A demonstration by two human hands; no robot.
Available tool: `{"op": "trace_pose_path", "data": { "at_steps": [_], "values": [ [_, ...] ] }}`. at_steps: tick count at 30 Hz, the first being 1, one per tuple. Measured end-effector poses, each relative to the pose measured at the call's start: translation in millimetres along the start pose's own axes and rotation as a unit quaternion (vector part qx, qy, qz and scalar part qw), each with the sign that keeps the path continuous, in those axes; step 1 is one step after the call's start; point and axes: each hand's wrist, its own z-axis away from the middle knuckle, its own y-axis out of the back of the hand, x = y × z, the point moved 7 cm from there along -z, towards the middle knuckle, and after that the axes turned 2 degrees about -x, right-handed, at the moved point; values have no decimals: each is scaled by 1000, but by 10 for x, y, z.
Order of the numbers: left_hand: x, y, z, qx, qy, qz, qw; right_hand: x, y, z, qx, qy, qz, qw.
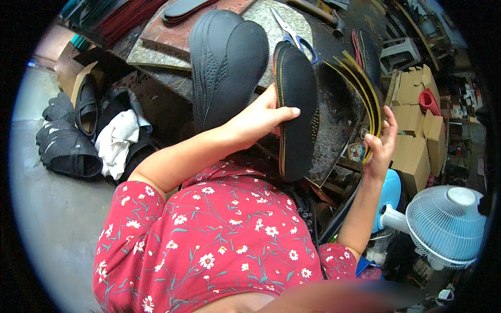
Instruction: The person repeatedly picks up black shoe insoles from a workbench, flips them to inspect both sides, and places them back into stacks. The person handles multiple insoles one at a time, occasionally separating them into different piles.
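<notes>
nearest is the wearer's red daisy-print shirt (224, 235). beyond it, over the near side of the dark table (331, 148), the left hand (261, 116) has its grip clamped on a black shoe sole (299, 130) with yellow-lined edges, thumb on the face, fingers hidden beneath. to its right, the right hand (382, 143) pinches the lower ends of curved, yellow-edged strips (372, 112) between thumb and fingers; whether these are thin soles seen edge-on cannot be told. the step in hand looks like holding the sole and strips apart. the next move seems to call for a steady left grip and a light right one, since the strips look thin and bendy.

farther off, a fanned stack of black soles (229, 62) lies left of the held sole, with blue-handled scissors (290, 35) and a hammer (334, 23) beyond.
</notes>
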Motion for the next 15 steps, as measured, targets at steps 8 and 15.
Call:
{"op": "trace_pose_path", "data": {
  "at_steps": [8, 15],
  "values": [
    [128, 10, -67, 62, -57, -13, 996, -211, -742, 338, -203, 72, 310, 926],
    [179, 64, -100, 44, -43, 18, 998, 89, -590, 148, -157, -130, -42, 978]
  ]
}}
